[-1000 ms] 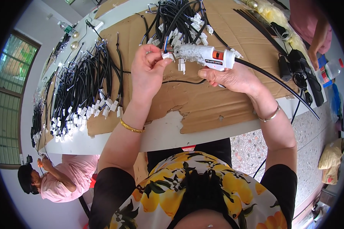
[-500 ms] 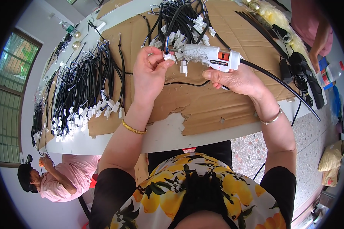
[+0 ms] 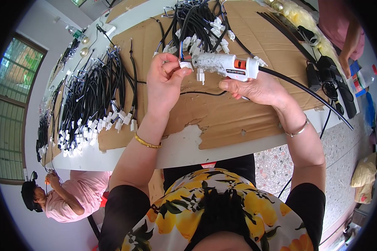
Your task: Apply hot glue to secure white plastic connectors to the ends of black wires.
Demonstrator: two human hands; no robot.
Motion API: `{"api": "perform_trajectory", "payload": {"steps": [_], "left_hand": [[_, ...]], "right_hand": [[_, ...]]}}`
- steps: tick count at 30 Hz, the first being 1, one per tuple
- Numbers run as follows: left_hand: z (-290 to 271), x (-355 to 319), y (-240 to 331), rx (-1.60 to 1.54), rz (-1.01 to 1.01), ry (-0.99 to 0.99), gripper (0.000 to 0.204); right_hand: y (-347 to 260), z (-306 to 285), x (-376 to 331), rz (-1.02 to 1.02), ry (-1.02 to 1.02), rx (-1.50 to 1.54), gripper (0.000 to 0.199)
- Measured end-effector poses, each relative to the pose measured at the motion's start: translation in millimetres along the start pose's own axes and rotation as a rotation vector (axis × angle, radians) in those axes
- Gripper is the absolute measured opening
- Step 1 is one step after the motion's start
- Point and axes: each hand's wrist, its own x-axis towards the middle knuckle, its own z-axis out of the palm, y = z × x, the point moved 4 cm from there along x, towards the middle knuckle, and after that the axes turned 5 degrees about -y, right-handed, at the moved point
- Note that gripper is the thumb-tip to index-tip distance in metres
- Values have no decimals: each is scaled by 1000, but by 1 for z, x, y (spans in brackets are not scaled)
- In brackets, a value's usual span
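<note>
Between its thumb and fingers, my left hand (image 3: 166, 81) pinches a small white plug connector (image 3: 185, 65). Coloured wires run up from this connector into a black cable. My right hand (image 3: 255, 88) is wrapped round the handle of a white hot glue gun (image 3: 228, 66) with an orange part at its rear. The gun points left, its nozzle close against the wires at the connector; whether they touch I cannot tell. A black glue stick (image 3: 305, 90) sticks out of the gun's back end. Just beyond lies a heap of black cables (image 3: 197, 21) with white connectors.
Cardboard (image 3: 234, 121) covers much of the white table (image 3: 180, 146). A large bundle of finished-looking black cables (image 3: 92, 92) lies at the left. Black power adapters (image 3: 326, 75) sit at the right edge. One co-worker (image 3: 75, 192) is at lower left, another (image 3: 343, 29) at far right.
The glue gun has shifted slightly left and down along with my right hand. The connector in my left hand has tilted a little; my left hand stays nearly in place.
</note>
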Motion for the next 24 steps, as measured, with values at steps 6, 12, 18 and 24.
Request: {"api": "perform_trajectory", "payload": {"steps": [6, 12, 18, 24], "left_hand": [[-3, 1, -2, 40, 5, 27, 28], [-5, 0, 0, 132, 40, 55, 30], [-5, 1, -2, 62, 125, 68, 30], [-5, -1, 2, 248, 71, 86, 29]], "right_hand": [[0, 0, 0, 18, -2, -38, 39], [-2, 2, 0, -15, 21, 12, 33], [-7, 3, -3, -21, 65, 11, 26], [-3, 2, -3, -10, 84, 26, 29]]}}
